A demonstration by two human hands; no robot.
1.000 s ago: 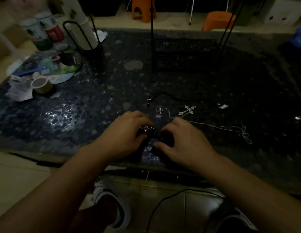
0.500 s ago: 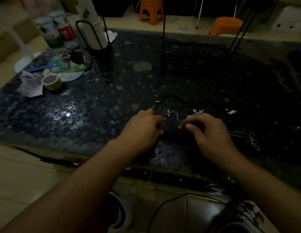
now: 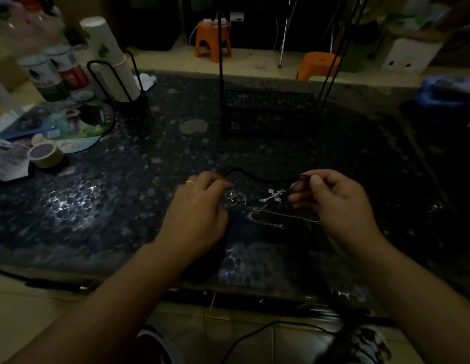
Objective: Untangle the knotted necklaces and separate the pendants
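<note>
Change: since half a second ago the two hands have drawn apart; the right hand has lifted off the tangle with a loop of dark cord, and the silver pieces that lay under the hands are now uncovered between them.
Right hand [image 3: 336, 203]: raised a little above the surface, its grip closed in a pinch of thumb and forefinger on the black cord [image 3: 257, 177]; the other fingers are curled under.
Left hand [image 3: 199, 208]: low over the surface, palm down, fingers bent, a gold ring [image 3: 189, 182] on one finger; its fingertips meet the far end of the black cord, but whether the grip is clamped on it I cannot tell.
Black cord: runs in a shallow arc from the left fingertips to the right pinch, behind the silver pieces.
Cross pendant [image 3: 274, 195]: silver, lying on the surface between the hands, near the right fingers.
Silver chain [image 3: 270, 216]: thin, looped and crossed over itself below the cross, trailing under the right hand.
Small silver pendant [image 3: 232, 197]: just beside the left fingers; shape unclear.
Surface [image 3: 118, 195]: dark, pebble-patterned, glossy.
Wire basket [image 3: 268, 111]: black, at the far middle.
Tape roll [image 3: 44, 155]: far left, beside papers.
Paper cups [image 3: 110, 59]: stacked in a wire holder, far left.
</note>
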